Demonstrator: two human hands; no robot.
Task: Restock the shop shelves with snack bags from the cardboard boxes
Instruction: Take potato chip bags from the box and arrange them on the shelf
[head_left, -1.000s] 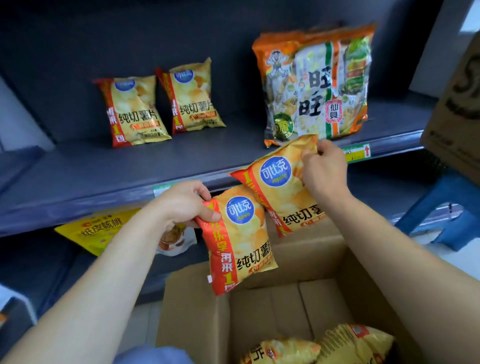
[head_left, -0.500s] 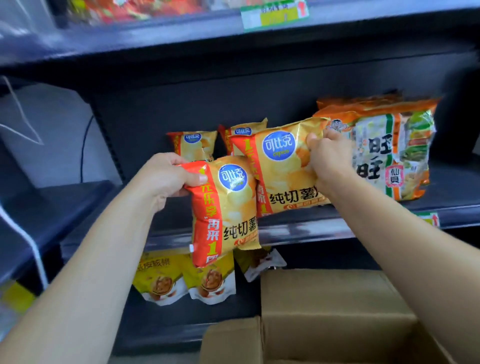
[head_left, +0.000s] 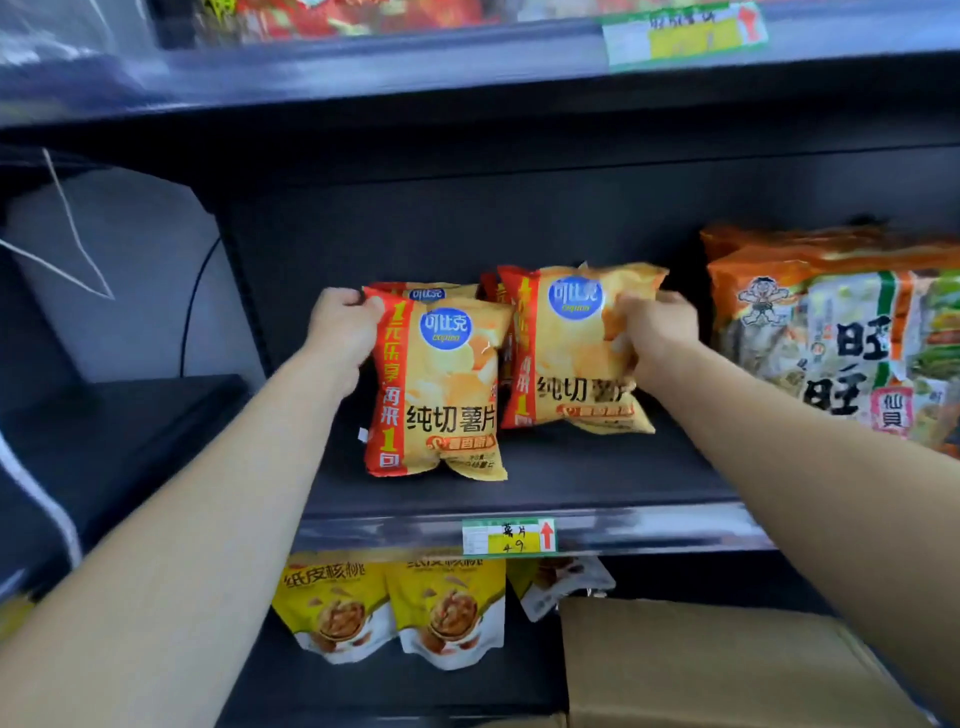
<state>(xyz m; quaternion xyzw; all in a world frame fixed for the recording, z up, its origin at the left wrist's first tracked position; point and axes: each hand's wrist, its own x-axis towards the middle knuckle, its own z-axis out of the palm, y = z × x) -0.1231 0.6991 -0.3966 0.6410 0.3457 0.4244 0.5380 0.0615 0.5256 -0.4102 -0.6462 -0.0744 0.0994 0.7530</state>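
Observation:
Two yellow-and-red chip bags stand upright on the dark middle shelf (head_left: 519, 493). My left hand (head_left: 340, 332) grips the top left corner of the left chip bag (head_left: 441, 395). My right hand (head_left: 652, 332) grips the upper right side of the right chip bag (head_left: 566, 358). Behind each of them the top of another chip bag of the same kind (head_left: 423, 290) shows against the shelf's back wall. The cardboard box (head_left: 701, 670) sits low at the right, its flap folded over, its contents hidden.
Large orange rice-cracker packs (head_left: 841, 343) stand at the right of the same shelf. Yellow walnut bags (head_left: 395, 608) hang on the shelf below. A price tag (head_left: 509, 538) is on the shelf edge. A shelf with red packs (head_left: 363, 13) runs overhead. White cords (head_left: 67, 249) hang at the left.
Both hands carried the two chip bags up from over the box and onto the middle shelf, in front of the two bags standing there. My view rose with them.

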